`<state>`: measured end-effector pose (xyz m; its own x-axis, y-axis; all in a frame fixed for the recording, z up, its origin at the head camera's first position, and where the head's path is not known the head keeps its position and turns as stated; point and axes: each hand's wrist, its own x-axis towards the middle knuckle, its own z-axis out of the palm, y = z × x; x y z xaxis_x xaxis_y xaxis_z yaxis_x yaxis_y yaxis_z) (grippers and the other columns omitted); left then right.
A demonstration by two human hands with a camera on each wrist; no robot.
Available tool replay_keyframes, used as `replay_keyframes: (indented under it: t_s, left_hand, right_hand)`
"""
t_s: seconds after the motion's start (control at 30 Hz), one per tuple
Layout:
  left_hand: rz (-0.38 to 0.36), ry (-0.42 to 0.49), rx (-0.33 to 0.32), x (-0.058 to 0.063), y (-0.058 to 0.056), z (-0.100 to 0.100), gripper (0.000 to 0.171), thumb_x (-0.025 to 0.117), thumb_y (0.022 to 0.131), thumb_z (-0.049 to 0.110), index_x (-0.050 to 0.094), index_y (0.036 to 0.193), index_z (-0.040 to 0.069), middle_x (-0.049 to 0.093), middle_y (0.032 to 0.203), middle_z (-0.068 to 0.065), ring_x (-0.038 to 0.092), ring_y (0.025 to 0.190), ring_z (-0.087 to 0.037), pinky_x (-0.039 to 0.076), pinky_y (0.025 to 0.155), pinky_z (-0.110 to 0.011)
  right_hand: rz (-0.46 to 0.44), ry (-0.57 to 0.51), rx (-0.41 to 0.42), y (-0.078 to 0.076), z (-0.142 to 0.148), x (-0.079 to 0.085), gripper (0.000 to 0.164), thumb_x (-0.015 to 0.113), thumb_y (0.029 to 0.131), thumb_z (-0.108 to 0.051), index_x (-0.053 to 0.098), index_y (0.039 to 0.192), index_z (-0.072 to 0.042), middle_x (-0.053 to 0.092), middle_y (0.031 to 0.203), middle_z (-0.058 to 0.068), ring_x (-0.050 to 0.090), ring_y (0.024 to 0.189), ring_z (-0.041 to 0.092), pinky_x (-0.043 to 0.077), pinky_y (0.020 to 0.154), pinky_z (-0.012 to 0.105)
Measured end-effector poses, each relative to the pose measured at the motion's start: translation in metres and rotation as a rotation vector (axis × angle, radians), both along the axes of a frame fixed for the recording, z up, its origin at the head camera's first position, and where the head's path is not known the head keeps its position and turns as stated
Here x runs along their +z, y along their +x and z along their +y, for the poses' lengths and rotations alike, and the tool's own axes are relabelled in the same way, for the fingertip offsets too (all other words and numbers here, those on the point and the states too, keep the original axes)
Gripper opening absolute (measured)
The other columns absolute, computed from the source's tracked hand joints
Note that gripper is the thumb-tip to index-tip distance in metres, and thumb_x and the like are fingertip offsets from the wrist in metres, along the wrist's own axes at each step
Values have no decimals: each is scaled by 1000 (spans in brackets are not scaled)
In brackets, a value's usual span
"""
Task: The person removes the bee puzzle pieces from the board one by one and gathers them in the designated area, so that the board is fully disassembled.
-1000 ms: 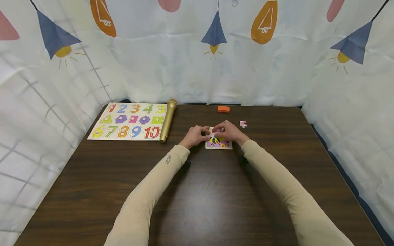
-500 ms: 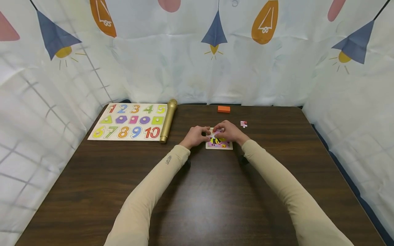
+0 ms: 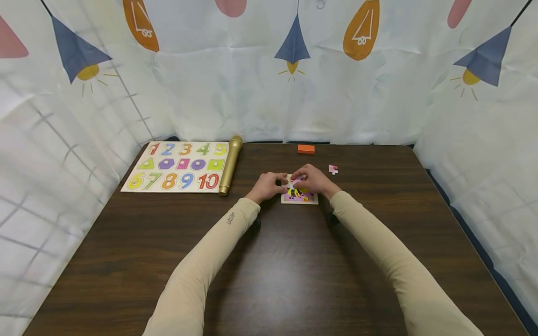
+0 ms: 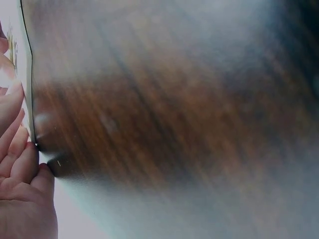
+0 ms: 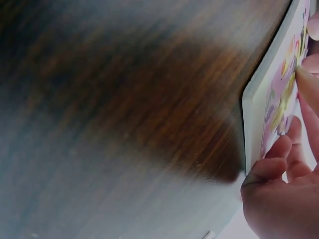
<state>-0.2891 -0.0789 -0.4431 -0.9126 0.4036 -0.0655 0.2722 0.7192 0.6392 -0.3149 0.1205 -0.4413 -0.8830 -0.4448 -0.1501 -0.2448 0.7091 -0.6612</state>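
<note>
A small square jigsaw puzzle (image 3: 299, 200) with a bee picture and a pale frame lies flat on the table in the head view. My left hand (image 3: 269, 185) grips its left edge, thumb and fingers at the frame. From the other side my right hand (image 3: 313, 181) reaches over the upper part, thumb and index finger pinching a puzzle piece that they mostly hide. In the right wrist view, the right thumb meets the picture of the puzzle (image 5: 279, 107) and curled fingers rest by the frame. The left wrist view shows curled left fingers (image 4: 25, 164) beside the frame.
One loose pink puzzle piece (image 3: 333, 170) lies right of the puzzle. An orange block (image 3: 306, 149) stands at the table's back edge. On the left are a number and shape board (image 3: 176, 155) and a gold microphone-shaped tube (image 3: 230, 168). A printed curtain (image 3: 252, 93) surrounds the table.
</note>
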Motion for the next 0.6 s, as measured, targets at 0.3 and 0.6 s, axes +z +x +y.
replay_keyframes:
  t_s: [0.3,0.6]
  left_hand:
    - [6,-10,-3,2,0,0,30,72,90,18,71,117,6,55,141,-5,45,134,-25,35,111,-39]
    - [-10,-9,0,2,1,1,31,71,90,19,71,118,6,54,142,-5,45,135,-24,35,111,-40]
  right_hand:
    - [10,-22,7,1,0,0,25,72,90,-16,72,113,-7,49,123,13,49,104,28,47,91,42]
    - [-21,-33,32,-2,12,-1,27,65,94,-15,70,121,-11,50,126,11,52,106,28,46,94,43]
